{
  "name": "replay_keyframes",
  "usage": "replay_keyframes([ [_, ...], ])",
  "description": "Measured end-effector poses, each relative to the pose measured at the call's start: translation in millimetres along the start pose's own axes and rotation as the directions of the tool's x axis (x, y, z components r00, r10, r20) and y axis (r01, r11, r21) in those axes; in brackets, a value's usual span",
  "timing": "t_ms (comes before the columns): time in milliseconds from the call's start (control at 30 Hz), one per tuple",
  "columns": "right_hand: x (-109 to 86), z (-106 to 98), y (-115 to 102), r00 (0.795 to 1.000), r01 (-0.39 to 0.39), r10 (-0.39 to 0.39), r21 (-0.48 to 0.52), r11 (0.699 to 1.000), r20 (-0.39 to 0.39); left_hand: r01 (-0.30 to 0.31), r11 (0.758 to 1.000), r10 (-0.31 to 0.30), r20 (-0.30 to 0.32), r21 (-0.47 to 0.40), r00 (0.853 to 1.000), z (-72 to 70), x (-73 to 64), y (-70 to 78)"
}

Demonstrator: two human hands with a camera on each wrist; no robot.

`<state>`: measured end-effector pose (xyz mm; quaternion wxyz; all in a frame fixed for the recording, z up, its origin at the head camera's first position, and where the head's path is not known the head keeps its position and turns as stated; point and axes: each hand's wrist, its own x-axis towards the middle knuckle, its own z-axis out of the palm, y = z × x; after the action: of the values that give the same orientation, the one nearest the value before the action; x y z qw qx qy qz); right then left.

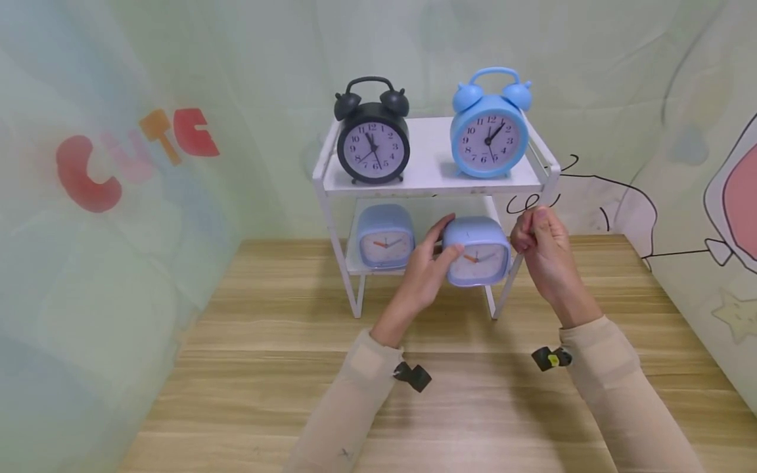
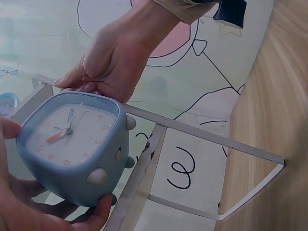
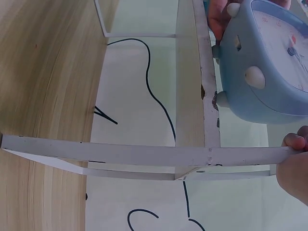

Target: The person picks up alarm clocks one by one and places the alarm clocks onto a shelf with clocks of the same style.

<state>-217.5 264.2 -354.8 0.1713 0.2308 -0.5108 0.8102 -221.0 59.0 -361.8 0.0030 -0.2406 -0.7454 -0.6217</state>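
Observation:
My left hand (image 1: 421,272) grips a rounded, square light-blue alarm clock (image 1: 476,253) at the right end of the lower shelf, thumb at its front edge and fingers behind. In the left wrist view the clock's (image 2: 96,163) white feet and orange hand show, and its face tilts upward. The fingers of my right hand (image 1: 547,246) curl round the right front post of the white two-tier rack (image 1: 426,190). A second light-blue square clock (image 1: 386,238) stands on the left of the lower shelf.
On the top shelf stand a black twin-bell alarm clock (image 1: 374,144) at left and a bright-blue twin-bell alarm clock (image 1: 489,141) at right. The rack stands on a wood-grain table (image 1: 284,341), against a printed backdrop (image 1: 272,85).

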Motion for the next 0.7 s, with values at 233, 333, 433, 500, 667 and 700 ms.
replay_keyframes([
  [233,0.1,-2,0,0.999,0.030,-0.030,0.011,1.000,0.033,0.017,1.000,-0.017,0.005,0.007,1.000,2.4,6.5,0.9],
  [333,0.6,-1,0,0.998,0.041,-0.042,0.021,0.999,0.046,0.020,1.000,-0.020,0.005,0.015,1.000,2.6,8.7,0.9],
  [433,1.1,-1,0,0.998,0.047,-0.048,0.032,0.998,0.051,0.019,1.000,-0.019,0.010,0.013,1.000,2.6,10.3,0.9],
  [500,1.1,-1,0,0.998,0.043,-0.044,0.027,0.999,0.043,0.018,1.000,-0.018,0.012,0.013,1.000,2.9,11.5,0.7],
  [667,0.3,-2,2,0.999,0.030,-0.030,0.000,1.000,0.022,0.022,0.999,-0.022,-0.008,0.036,1.000,4.9,15.7,-0.7],
  [700,0.2,-2,2,0.999,0.029,-0.029,-0.002,1.000,0.021,0.024,0.999,-0.024,-0.012,0.042,1.000,5.3,16.5,-0.9],
])
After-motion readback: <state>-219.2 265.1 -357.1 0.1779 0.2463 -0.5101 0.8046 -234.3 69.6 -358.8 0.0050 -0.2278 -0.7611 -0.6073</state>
